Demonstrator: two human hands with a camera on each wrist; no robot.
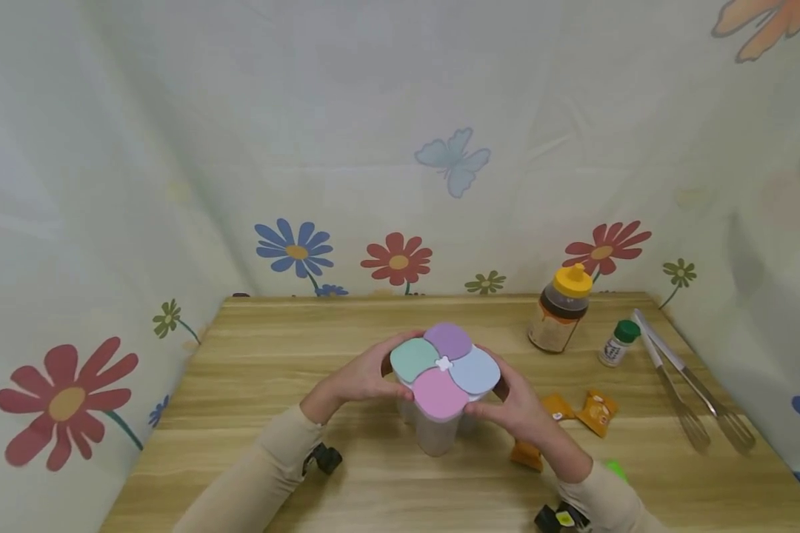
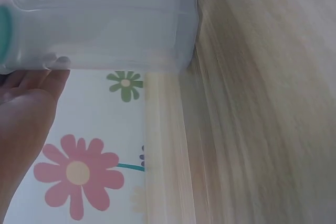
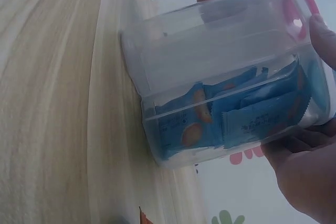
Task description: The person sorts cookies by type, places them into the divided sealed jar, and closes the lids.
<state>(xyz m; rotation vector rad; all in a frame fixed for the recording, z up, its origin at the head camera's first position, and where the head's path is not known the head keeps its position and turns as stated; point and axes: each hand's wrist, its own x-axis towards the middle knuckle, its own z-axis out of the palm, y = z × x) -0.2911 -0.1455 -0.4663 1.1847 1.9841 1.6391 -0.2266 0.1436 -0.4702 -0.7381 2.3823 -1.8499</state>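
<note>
While gripping the lidded container [image 1: 443,389] with left hand [image 1: 368,374] and right hand [image 1: 518,406], keep upright.
Press evenly from left and right, steadying the blue packets [image 3: 262,119] inside.

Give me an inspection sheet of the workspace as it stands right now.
Surface: wood-grain table, bare on its left part.
Job's things: clear container, upright, four-petal lid on; blue packets inside one section.
Clutter: on the right, yellow-capped bottle, green-capped shaker, metal tongs, three orange packets; a bright green item, mostly hidden by the right arm.
Grips: left grip and right grip hold the container from opposite sides, up by the lid.
Cables: nothing seen.
Surroundings: pale cloth printed with flowers and a butterfly.
</note>
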